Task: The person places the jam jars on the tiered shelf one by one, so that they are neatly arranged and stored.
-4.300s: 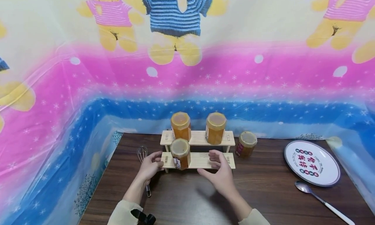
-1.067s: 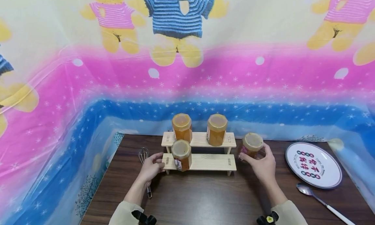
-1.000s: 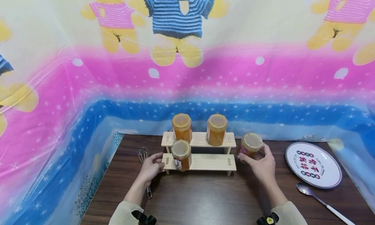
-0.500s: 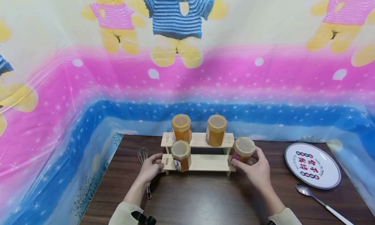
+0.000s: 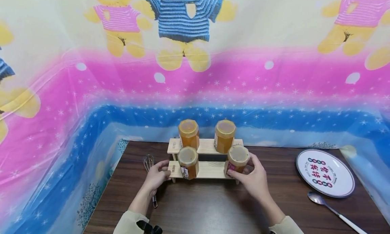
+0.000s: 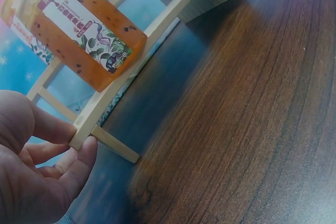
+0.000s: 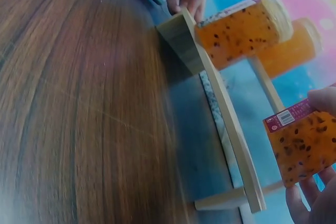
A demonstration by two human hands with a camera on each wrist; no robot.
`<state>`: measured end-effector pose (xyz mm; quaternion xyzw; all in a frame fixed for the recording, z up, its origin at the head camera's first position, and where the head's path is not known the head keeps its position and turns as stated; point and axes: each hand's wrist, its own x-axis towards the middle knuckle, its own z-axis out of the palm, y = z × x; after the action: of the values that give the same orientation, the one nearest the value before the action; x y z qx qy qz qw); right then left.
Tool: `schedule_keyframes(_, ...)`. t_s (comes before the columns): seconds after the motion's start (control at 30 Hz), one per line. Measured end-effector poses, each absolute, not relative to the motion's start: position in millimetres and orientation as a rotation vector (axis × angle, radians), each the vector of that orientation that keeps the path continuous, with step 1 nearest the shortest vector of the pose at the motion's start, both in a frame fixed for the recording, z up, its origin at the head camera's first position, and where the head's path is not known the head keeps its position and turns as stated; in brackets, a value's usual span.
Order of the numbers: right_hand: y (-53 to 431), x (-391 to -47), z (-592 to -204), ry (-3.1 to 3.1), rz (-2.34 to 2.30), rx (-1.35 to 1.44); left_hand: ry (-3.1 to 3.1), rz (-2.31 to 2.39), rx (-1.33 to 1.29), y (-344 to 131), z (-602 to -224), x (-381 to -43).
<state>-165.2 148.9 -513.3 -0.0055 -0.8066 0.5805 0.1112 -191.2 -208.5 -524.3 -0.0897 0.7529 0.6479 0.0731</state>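
Observation:
My right hand (image 5: 252,180) grips a seeded orange jam jar (image 5: 237,158) round its side, over the right end of the lower shelf. In the right wrist view this jam jar (image 7: 302,142) shows its purple label edge and dark seeds, its base close by the shelf board. Thumb and fingers of my left hand (image 5: 156,176) pinch the left end of the two-tier wooden rack (image 5: 211,169); the left wrist view shows the hand (image 6: 47,166) at that board's corner. Another seeded jar (image 5: 188,163) stands on the lower shelf's left. Two amber jars (image 5: 189,134) occupy the upper shelf.
A whisk (image 5: 149,163) lies left of the rack, partly behind my left hand. On the right of the dark wooden table (image 5: 198,207) are a white plate (image 5: 325,173) with red writing and a spoon (image 5: 335,212). A printed cloth (image 5: 243,91) hangs behind.
My right hand left the lower shelf, took hold of the jam jar on the table at right, and carried it left over the shelf's right end. My left hand kept its place.

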Motion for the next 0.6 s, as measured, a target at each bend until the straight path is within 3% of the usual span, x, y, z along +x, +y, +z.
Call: schedule_keyframes(0.6, 115, -173, -523, -2.380, 1.751, 0.007, 2.261, 1.956, -0.260, -210, -525, -191)
